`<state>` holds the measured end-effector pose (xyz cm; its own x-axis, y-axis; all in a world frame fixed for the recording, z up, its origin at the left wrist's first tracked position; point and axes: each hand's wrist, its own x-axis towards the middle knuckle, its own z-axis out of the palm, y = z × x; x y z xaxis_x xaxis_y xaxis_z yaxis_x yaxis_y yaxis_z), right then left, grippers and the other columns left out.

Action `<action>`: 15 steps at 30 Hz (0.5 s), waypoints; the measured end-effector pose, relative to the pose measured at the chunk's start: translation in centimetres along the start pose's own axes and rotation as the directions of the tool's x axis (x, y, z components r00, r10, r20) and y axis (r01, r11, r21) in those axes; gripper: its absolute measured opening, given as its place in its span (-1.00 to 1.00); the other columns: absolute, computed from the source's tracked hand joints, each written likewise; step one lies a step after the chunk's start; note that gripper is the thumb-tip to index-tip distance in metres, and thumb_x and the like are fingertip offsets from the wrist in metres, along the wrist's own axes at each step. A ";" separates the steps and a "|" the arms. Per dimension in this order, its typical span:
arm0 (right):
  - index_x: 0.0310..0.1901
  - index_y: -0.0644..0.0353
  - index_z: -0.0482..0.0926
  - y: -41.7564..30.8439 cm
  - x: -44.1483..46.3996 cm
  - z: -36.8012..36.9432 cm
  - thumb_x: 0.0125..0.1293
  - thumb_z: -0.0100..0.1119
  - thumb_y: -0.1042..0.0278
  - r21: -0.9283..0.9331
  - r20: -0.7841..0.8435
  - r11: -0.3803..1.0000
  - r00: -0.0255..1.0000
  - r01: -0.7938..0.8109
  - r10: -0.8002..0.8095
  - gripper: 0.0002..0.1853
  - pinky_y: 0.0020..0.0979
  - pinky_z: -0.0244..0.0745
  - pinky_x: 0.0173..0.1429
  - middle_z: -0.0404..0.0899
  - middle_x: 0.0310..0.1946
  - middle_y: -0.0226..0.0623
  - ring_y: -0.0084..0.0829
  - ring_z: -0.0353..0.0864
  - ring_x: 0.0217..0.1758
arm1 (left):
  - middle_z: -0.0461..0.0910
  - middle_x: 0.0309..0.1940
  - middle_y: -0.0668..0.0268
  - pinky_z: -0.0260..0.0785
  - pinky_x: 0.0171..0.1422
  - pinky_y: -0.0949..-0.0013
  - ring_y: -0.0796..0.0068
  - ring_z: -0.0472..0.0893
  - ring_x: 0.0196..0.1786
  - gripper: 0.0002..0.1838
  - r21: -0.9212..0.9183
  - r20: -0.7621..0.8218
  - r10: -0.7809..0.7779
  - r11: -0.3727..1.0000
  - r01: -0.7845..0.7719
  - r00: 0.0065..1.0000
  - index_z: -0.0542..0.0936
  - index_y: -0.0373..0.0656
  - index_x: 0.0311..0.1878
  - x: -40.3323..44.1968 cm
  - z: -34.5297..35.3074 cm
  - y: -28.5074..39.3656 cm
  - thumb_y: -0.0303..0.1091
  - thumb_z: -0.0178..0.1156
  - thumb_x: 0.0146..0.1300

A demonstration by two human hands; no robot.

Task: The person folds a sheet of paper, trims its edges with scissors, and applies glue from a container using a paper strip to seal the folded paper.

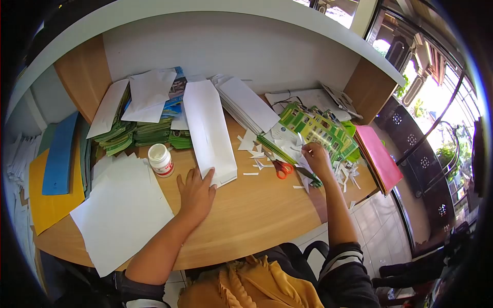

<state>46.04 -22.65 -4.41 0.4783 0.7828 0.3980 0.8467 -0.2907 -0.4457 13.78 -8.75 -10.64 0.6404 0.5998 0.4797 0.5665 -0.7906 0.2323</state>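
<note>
A long white folded paper [209, 131], shaped like an envelope, lies on the wooden desk [246, 215]. My left hand [196, 194] rests at its lower end with the fingers apart, the index fingertip on the paper. To the right, my right hand [317, 159] is over white paper pieces beside the green printed sheets [318, 134]. Its fingers are pinched together; what they hold, if anything, is too small to name. Scissors with orange handles [282, 169] lie between the hands. An open white jar with a red label [160, 160] stands left of the folded paper.
Large white sheets [123, 205] lie at the front left. Behind them are stacked green and white papers [154, 128]. A pile of long white envelopes [249, 102] sits at the back. Paper scraps [346, 173] and a pink folder [379, 158] are on the right.
</note>
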 end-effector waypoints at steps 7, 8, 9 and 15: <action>-0.31 0.32 0.60 -0.6 -1.7 0.4 0.08 0.19 0.51 0.072 -0.041 0.985 0.987 0.155 -0.153 -0.87 -0.44 0.40 -0.33 0.57 -0.37 -0.22 -0.35 0.47 -0.45 | 0.40 -0.15 0.11 0.08 0.18 0.09 0.15 0.36 -0.05 -0.53 -0.088 0.109 -0.020 0.996 0.030 0.994 0.41 -0.22 0.14 -0.1 -1.5 0.9 -0.32 0.15 0.14; -0.30 0.32 0.60 -0.4 -1.4 -0.4 0.08 0.21 0.48 0.093 -0.091 0.994 0.995 0.056 -0.048 -0.86 -0.44 0.39 -0.34 0.57 -0.37 -0.23 -0.36 0.48 -0.45 | 0.40 -0.17 0.11 0.09 0.16 0.12 0.16 0.36 -0.07 -0.52 -0.101 0.089 -0.026 0.994 0.035 0.996 0.41 -0.22 0.14 -0.1 -1.5 1.0 -0.32 0.16 0.12; -0.30 0.32 0.60 0.1 -1.5 -1.2 0.08 0.21 0.48 0.095 -0.091 0.994 0.995 0.049 -0.040 -0.86 -0.44 0.39 -0.34 0.57 -0.37 -0.23 -0.36 0.48 -0.45 | 0.40 -0.18 0.12 0.10 0.15 0.15 0.16 0.36 -0.09 -0.52 -0.112 0.069 -0.033 0.993 0.040 0.997 0.41 -0.23 0.13 -0.2 -1.5 1.0 -0.33 0.17 0.11; -0.36 0.31 0.60 0.9 -4.1 -3.0 0.10 0.20 0.38 0.016 0.115 0.982 0.976 -0.189 0.186 -0.84 -0.42 0.35 -0.40 0.55 -0.50 -0.25 -0.41 0.43 -0.53 | 0.41 -0.22 0.14 0.11 0.13 0.21 0.17 0.37 -0.13 -0.51 -0.231 0.047 -0.056 0.971 0.065 0.997 0.40 -0.22 0.11 0.0 -1.0 0.0 -0.33 0.21 0.08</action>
<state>45.52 -27.79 -4.04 0.5975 0.7730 0.2132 0.7372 -0.4250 -0.5253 13.32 -8.86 -9.79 0.6311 0.6482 0.4260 0.4722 -0.7568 0.4521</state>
